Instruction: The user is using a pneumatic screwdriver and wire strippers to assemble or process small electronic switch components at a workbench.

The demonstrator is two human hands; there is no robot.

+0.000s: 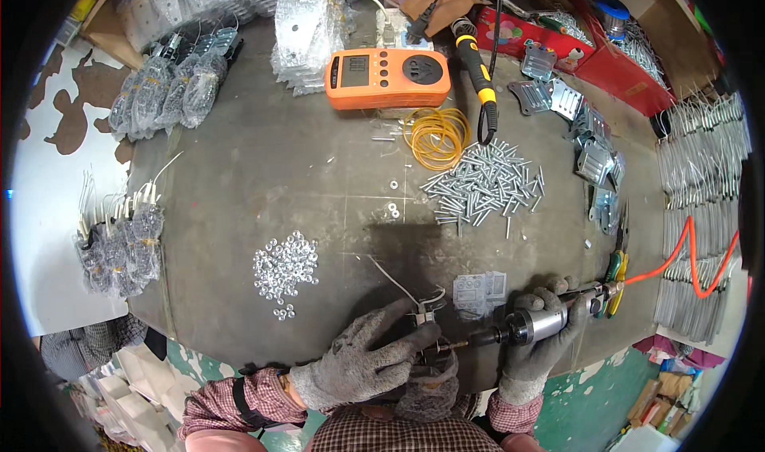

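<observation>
My left hand (362, 358), in a grey glove, has its fingers closed on a small wired part (424, 315) near the table's front edge. Two pale wires stick up from it, and a bubble-wrapped bundle (430, 395) hangs below. My gloved right hand (532, 366) grips a silver pneumatic screwdriver (526, 326) lying level, its bit (459, 344) pointing left at the part. Whether the tip touches a screw is too small to tell. An orange air hose (684, 253) runs from the tool's rear. Beyond the hands are a heap of nuts (285, 265) and a pile of screws (484, 182).
An orange meter (386, 89), yellow rubber bands (437, 137) and a black-yellow soldering iron (478, 73) lie farther back. Metal brackets (594, 161) and pliers (617, 269) are at right. Wrapped bundles (121, 249) stand left; a red box (625, 77) sits back right.
</observation>
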